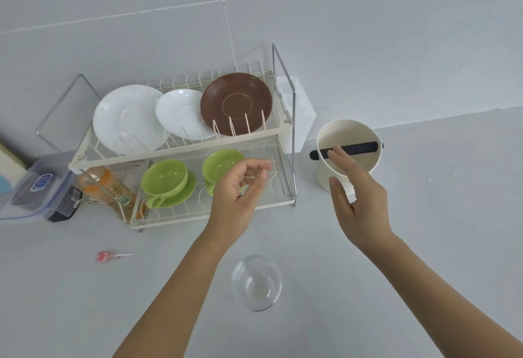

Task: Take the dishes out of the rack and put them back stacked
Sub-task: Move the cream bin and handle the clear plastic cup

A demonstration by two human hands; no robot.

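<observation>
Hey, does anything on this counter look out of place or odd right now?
Two things stand out. A pink lollipop lies loose on the counter, left of the glass bowl. An orange drink bottle sits tilted at the left end of the dish rack, by its lower tier and the green cups. Nothing looks spilled or broken.

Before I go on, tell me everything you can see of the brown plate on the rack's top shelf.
The round, glossy brown plate looks ceramic or plastic, with a thin pale ring marking a shallow centre well. It stands tilted on edge at the right end of the white wire dish rack's upper tier, its face towards the camera, its lower rim behind the upright prongs. Its left edge overlaps the smaller white plate beside it. Neither hand touches it.
</observation>
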